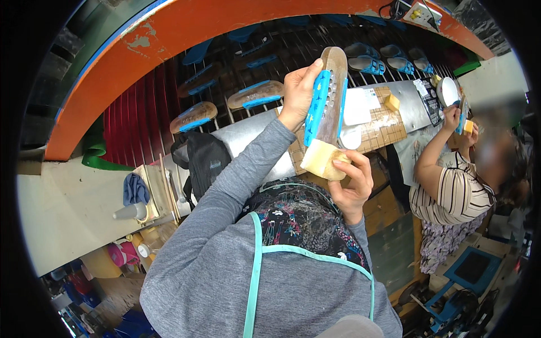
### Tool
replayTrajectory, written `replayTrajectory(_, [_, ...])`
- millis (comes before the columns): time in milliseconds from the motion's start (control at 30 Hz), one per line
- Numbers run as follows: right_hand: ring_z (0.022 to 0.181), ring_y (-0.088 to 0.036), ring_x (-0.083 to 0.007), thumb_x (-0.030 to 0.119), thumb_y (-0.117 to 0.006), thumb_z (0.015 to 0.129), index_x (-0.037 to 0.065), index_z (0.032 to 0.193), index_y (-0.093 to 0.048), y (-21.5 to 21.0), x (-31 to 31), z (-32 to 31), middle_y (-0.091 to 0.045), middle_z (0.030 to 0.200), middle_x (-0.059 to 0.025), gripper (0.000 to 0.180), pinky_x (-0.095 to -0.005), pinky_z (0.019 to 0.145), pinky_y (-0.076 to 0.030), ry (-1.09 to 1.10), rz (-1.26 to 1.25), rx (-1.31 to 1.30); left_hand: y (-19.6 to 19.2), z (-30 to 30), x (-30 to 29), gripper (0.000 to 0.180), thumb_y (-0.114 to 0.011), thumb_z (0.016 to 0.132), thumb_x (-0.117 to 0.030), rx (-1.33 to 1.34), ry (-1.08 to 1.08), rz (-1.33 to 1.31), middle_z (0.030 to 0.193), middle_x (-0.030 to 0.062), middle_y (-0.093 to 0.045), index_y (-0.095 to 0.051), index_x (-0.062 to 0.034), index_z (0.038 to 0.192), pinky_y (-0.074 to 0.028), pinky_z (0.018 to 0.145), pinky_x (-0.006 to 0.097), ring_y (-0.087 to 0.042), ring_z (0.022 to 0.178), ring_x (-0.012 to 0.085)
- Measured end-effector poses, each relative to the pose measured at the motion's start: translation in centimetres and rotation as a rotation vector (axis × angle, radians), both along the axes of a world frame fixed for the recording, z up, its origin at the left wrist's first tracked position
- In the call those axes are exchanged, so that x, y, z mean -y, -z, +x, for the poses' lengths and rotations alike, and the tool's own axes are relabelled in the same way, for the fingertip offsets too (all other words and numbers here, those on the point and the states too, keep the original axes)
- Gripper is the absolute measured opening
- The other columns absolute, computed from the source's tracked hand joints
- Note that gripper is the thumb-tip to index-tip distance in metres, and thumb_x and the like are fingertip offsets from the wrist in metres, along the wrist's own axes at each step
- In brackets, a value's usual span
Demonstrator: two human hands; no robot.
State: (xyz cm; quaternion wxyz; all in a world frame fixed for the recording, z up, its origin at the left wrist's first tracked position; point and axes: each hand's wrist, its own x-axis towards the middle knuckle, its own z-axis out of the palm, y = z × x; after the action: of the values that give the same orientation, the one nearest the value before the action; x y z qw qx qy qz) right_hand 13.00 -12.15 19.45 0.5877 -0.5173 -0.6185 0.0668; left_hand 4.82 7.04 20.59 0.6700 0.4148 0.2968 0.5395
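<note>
A curved orange beam [186, 25] arches over a silver counter [242, 135]. To the right, a person in a striped top [456, 194] holds another blue-trimmed sandal. Above the counter, the left hand [301, 93] grips a brown sandal [335, 93] by its blue side, some fingers hidden. Beneath it, the right hand's fingers pinch a yellow sponge [324, 160].

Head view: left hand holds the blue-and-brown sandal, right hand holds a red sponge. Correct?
Not quite: the sponge in the right hand is pale yellow, not red, as the head view shows. The rest stands: the left hand holds the blue-and-brown sandal.
</note>
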Motion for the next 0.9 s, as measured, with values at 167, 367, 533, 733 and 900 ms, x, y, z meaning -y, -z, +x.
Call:
replayTrajectory(167, [0.088, -0.062, -0.0257, -0.005, -0.065, 0.058, 0.007, 0.096, -0.070, -0.1, 0.0, 0.4, -0.062, 0.102, -0.0139, 0.040, -0.0328, 0.076, -0.051, -0.160, -0.040, -0.305, -0.2, -0.5, -0.2, 0.037, -0.059, 0.094, -0.035, -0.013, 0.036, -0.063, 0.062, -0.0031, -0.060, -0.068, -0.0044, 0.075, -0.040, 0.048, 0.019, -0.050, 0.051, 0.0026])
replayTrajectory(367, [0.081, -0.060, -0.0234, -0.001, -0.070, 0.059, 0.007, 0.101, -0.069, -2.9, -2.1, 1.3, -0.057, 0.091, -0.0096, 0.042, -0.0322, 0.070, -0.050, 0.236, -0.048, 0.102, -0.7, -0.6, 1.0, 0.036, -0.060, 0.093, -0.036, 0.021, 0.221, -0.143, 0.065, -0.0022, -0.062, -0.067, -0.0042, 0.079, -0.041, 0.049, 0.019, -0.053, 0.052, 0.0036])
replayTrajectory(533, [0.077, -0.057, -0.0233, 0.002, -0.073, 0.063, 0.006, 0.102, -0.068, -4.6, -6.6, 3.8, -0.053, 0.086, -0.0083, 0.040, -0.0343, 0.068, -0.048, 0.484, 0.078, 0.150, -0.6, -0.3, 3.3, 0.034, -0.059, 0.093, -0.036, -0.007, 0.310, -0.186, 0.065, -0.0020, -0.062, -0.067, -0.0060, 0.078, -0.042, 0.049, 0.018, -0.053, 0.052, 0.0032])
replayTrajectory(733, [0.082, -0.055, -0.0221, 0.011, -0.074, 0.059, 0.014, 0.105, -0.070, -1.4, -3.7, -0.3, -0.057, 0.089, -0.0066, 0.046, -0.0353, 0.075, -0.043, 0.216, -0.044, 0.199, 0.8, -2.4, -0.7, 0.040, -0.057, 0.092, -0.042, 0.146, 0.147, -0.238, 0.080, 0.0052, -0.066, -0.065, -0.0032, 0.095, -0.054, 0.060, 0.026, -0.063, 0.065, 0.0113])
replayTrajectory(900, [0.085, -0.055, -0.0235, 0.004, -0.071, 0.055, 0.014, 0.101, -0.071, 0.6, 0.4, -0.6, -0.058, 0.092, -0.0070, 0.046, -0.0352, 0.075, -0.044, 0.168, -0.103, 0.126, 3.1, -4.8, -5.4, 0.062, -0.044, 0.090, -0.055, 0.215, 0.218, -0.366, 0.095, 0.0171, -0.068, -0.058, -0.0013, 0.118, -0.060, 0.069, 0.044, -0.070, 0.077, 0.0290])
